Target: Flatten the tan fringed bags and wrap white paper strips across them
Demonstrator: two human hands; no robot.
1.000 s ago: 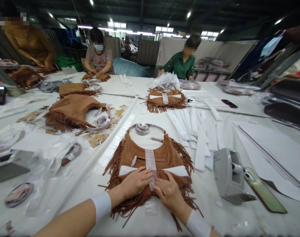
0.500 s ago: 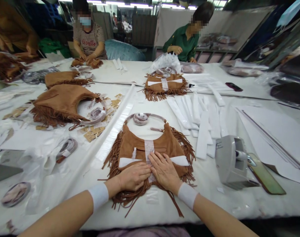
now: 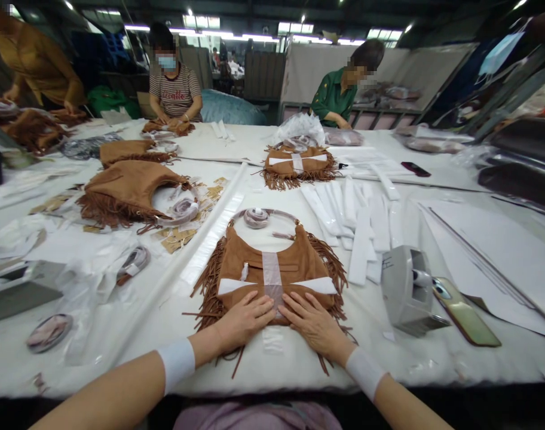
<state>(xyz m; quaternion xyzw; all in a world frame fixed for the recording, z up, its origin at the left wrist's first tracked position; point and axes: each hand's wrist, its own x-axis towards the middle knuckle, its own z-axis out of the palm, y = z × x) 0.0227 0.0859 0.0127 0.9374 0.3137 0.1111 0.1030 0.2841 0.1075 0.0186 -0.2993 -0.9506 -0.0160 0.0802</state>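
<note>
A brown fringed handbag [image 3: 276, 239] lies flat on the white table before me, its wrapped handle curving away at the top. Across its middle runs a white paper strip [image 3: 320, 286], with a band of translucent tape [image 3: 271, 272] crossing it lengthwise. My left hand [image 3: 244, 322] rests flat on the bag's lower edge, left of the tape, fingers stretched out. On the other side of the tape, my right hand [image 3: 315, 322] also lies flat with its fingers spread. A coiled wrapped strap [image 3: 256, 218] sits inside the handle's loop.
A grey tape dispenser [image 3: 404, 292] and a phone [image 3: 470, 316] stand at the right. Beyond them lie several white strips [image 3: 362, 239]. More brown bags, one fringed bag [image 3: 124, 188] among them, lie at left and back. Co-workers stand across the table [image 3: 236, 140].
My hands have moved apart, from the middle of the tape to either side near the bag's lower edge. My left fingers have straightened. The camera view has tilted up.
</note>
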